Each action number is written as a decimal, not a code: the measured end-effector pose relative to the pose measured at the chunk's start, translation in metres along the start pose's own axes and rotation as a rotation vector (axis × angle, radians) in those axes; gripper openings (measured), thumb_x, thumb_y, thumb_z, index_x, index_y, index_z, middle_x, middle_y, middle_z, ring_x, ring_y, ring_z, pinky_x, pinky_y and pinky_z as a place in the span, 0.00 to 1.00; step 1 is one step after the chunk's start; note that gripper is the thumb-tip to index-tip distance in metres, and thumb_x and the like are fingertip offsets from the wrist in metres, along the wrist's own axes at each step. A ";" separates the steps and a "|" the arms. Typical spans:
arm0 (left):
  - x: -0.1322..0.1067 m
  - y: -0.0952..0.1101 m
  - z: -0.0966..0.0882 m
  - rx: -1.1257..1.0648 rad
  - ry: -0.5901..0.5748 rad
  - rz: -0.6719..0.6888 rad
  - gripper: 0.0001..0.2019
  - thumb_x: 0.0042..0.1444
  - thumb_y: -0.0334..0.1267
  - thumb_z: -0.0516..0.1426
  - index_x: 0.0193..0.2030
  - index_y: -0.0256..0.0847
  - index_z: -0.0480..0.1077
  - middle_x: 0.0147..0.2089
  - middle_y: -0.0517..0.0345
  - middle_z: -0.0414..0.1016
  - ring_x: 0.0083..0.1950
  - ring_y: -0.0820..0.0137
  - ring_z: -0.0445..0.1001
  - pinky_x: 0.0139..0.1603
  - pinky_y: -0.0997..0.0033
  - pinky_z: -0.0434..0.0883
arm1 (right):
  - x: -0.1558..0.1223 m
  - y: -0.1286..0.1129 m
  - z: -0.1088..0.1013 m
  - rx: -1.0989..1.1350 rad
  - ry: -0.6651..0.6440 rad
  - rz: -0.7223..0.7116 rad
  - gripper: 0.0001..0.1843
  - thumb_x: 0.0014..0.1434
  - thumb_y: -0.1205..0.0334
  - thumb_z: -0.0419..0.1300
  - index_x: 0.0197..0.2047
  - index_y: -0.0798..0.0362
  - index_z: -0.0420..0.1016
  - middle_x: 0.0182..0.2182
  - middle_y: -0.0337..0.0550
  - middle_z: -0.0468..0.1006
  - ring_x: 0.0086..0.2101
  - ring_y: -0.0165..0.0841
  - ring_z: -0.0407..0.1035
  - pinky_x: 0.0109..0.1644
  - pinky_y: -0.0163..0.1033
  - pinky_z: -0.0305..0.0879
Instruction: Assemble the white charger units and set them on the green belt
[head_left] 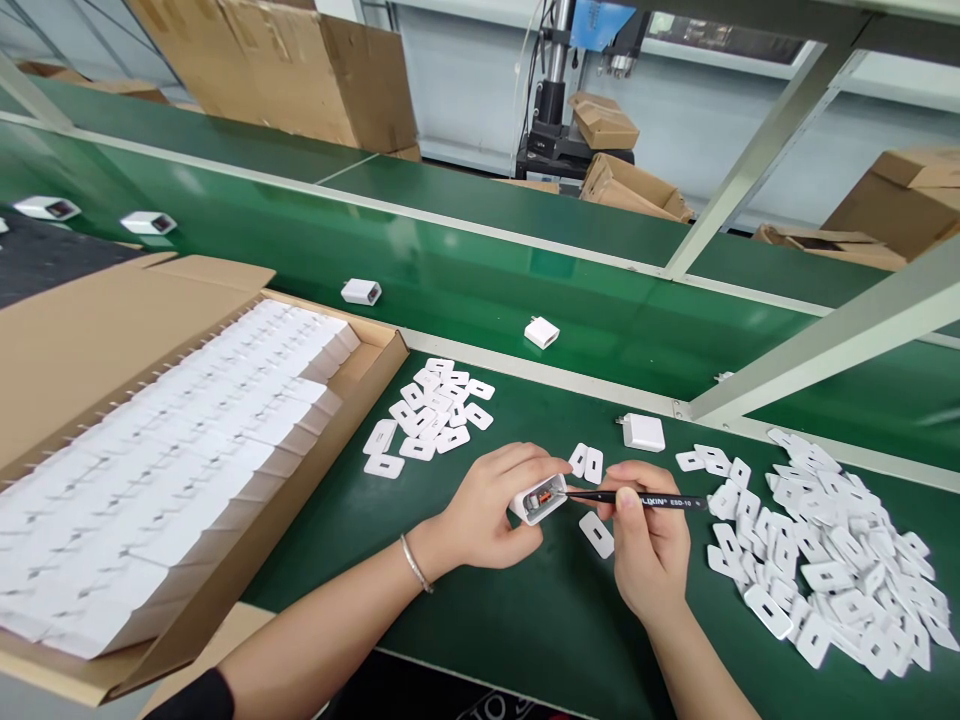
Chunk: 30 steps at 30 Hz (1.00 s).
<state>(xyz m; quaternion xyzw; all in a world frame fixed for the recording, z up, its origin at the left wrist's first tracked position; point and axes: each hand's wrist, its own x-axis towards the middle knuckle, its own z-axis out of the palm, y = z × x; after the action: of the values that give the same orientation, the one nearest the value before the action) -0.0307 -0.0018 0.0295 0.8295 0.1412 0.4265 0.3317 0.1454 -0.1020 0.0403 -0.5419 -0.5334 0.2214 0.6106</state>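
At the centre of the green work surface [525, 630], the left hand [487, 512] pinches a white charger housing [537, 499] between thumb and fingers. The housing's open end faces the right hand [649, 548]. The right hand is closed around black tweezers [651, 499], held level, with the tips touching the exposed end of the housing. One cover plate [597, 534] lies flat just below the tweezers, between both hands. A pile of plates [832, 565] lies near the right hand.

Tip of the tweezers [651, 500] is hidden inside the charger shell [537, 503]
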 end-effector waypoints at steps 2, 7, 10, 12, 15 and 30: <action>0.000 0.000 0.000 0.004 -0.001 -0.002 0.29 0.44 0.28 0.52 0.57 0.42 0.72 0.45 0.51 0.80 0.43 0.60 0.78 0.42 0.60 0.77 | 0.000 0.000 0.000 -0.006 -0.010 -0.007 0.10 0.76 0.58 0.54 0.53 0.44 0.75 0.30 0.36 0.75 0.28 0.30 0.70 0.34 0.37 0.67; 0.000 0.000 0.000 0.011 -0.003 -0.004 0.30 0.44 0.28 0.52 0.57 0.42 0.72 0.45 0.51 0.80 0.42 0.60 0.78 0.41 0.60 0.77 | 0.002 -0.001 0.000 -0.021 -0.027 -0.013 0.10 0.76 0.59 0.53 0.54 0.43 0.75 0.31 0.36 0.75 0.29 0.29 0.70 0.35 0.36 0.69; 0.000 0.000 0.000 0.012 -0.002 -0.004 0.30 0.44 0.28 0.52 0.56 0.41 0.72 0.45 0.51 0.80 0.43 0.60 0.78 0.41 0.60 0.77 | 0.003 -0.003 0.000 -0.040 -0.041 -0.019 0.10 0.76 0.60 0.54 0.54 0.43 0.75 0.31 0.36 0.75 0.29 0.29 0.71 0.35 0.35 0.70; 0.000 0.000 -0.001 0.009 -0.005 -0.007 0.30 0.44 0.28 0.52 0.56 0.41 0.72 0.45 0.51 0.81 0.43 0.60 0.78 0.42 0.60 0.76 | 0.004 -0.005 -0.001 -0.058 -0.054 -0.023 0.10 0.76 0.60 0.54 0.53 0.43 0.75 0.31 0.36 0.75 0.29 0.29 0.71 0.34 0.34 0.71; 0.001 0.000 -0.001 -0.004 -0.017 -0.033 0.29 0.44 0.28 0.52 0.56 0.41 0.72 0.45 0.52 0.82 0.42 0.61 0.78 0.41 0.62 0.76 | 0.005 -0.008 -0.001 -0.099 -0.057 -0.025 0.09 0.75 0.60 0.55 0.52 0.44 0.76 0.33 0.36 0.75 0.29 0.28 0.72 0.31 0.33 0.71; -0.002 -0.017 -0.003 -0.143 0.208 -0.501 0.24 0.51 0.26 0.54 0.56 0.44 0.69 0.51 0.53 0.77 0.50 0.61 0.78 0.48 0.64 0.72 | 0.013 0.016 0.003 -0.291 0.039 -0.082 0.10 0.74 0.63 0.53 0.50 0.45 0.75 0.42 0.44 0.73 0.41 0.38 0.75 0.46 0.48 0.77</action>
<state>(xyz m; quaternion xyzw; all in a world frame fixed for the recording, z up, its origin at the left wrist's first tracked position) -0.0334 0.0107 0.0184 0.6949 0.3449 0.4231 0.4682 0.1523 -0.0848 0.0307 -0.6067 -0.5695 0.1061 0.5444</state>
